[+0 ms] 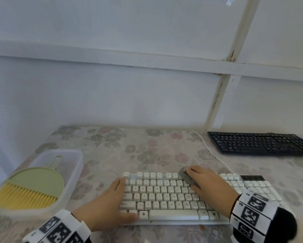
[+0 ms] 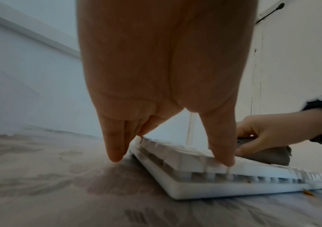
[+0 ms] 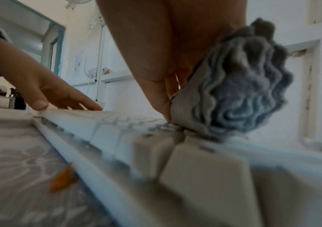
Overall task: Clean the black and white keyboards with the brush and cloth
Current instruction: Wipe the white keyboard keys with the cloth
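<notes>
White keyboard [image 1: 182,197] sits front-centre on the counter [image 1: 112,148], black keyboard [image 1: 259,143] back right, well apart. Right hand [image 1: 212,185] has fingers curled round a bunched grey cloth [image 1: 185,176], pressing it onto the upper key rows; left hand [image 1: 110,202] lies flat with straight fingers [image 2: 115,147] along the board's left end, thumb on the bottom row, holding nothing, just bracing. Cloth is soft and floppy, likely snags on keycap edges, so keeping it wadded in the fist looks right. White board looks light and stiff, probably slides on the patterned cover unless pinned at an end or edge; keycaps could pop if dragged hard. Its cable [image 1: 210,149] runs back toward the black board, worth avoiding. Clear plastic tub [image 1: 73,172] at left holds the brush [image 1: 24,195] with yellow bristles and a green dustpan [image 1: 40,179], brush lying on the pan; take the brush by its back, not the bristles. Orange crumb [image 3: 62,179] on the counter just beside the front edge
</notes>
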The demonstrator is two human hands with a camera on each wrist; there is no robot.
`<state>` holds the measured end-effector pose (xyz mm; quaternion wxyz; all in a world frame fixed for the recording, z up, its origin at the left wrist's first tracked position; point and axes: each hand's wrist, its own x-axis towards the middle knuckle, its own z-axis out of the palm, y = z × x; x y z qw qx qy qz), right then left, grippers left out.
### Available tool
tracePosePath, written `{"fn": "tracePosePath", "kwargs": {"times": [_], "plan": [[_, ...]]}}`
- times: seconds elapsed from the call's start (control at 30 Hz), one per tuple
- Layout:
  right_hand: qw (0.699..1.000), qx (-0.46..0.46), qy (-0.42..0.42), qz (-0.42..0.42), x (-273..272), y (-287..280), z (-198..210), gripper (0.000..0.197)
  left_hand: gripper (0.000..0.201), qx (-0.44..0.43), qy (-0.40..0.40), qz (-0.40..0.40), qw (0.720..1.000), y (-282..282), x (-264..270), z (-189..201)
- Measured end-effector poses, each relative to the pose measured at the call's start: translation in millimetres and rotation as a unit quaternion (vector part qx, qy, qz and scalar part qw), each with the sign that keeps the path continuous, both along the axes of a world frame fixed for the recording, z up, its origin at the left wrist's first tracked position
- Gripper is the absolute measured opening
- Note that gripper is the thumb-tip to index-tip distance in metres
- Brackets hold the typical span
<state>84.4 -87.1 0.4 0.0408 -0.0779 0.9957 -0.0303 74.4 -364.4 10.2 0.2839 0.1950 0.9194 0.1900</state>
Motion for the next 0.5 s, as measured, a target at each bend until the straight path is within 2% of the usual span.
{"fn": "tracePosePath", "kwargs": {"times": [0.1,0.17,0.2,0.27,0.33,0.5], "plan": [[0.997,0.072,-0.017,-0.014,-11,-9,8,0.035,0.14,-0.013,0.014,-0.004,1.0,3,2,0],[0.999,0.047,-0.021,-0.018,-24,-22,23,0.022,0.119,-0.006,0.034,-0.002,0.999,4,3,-3],[0.999,0.01,-0.032,-0.015,-30,-31,30,0.028,0.113,0.001,0.042,-0.001,0.999,4,3,-5],[0.996,-0.056,-0.065,-0.001,-45,-54,38,0.034,0.111,0.009,0.049,0.002,0.999,4,1,-7],[0.991,-0.091,-0.094,0.016,-59,-81,40,0.031,0.111,0.012,0.053,0.002,0.999,3,-3,-10],[0.985,-0.097,-0.129,0.06,-85,-136,26,0.031,0.116,0.023,0.052,0.005,0.998,3,-8,-13]]}}
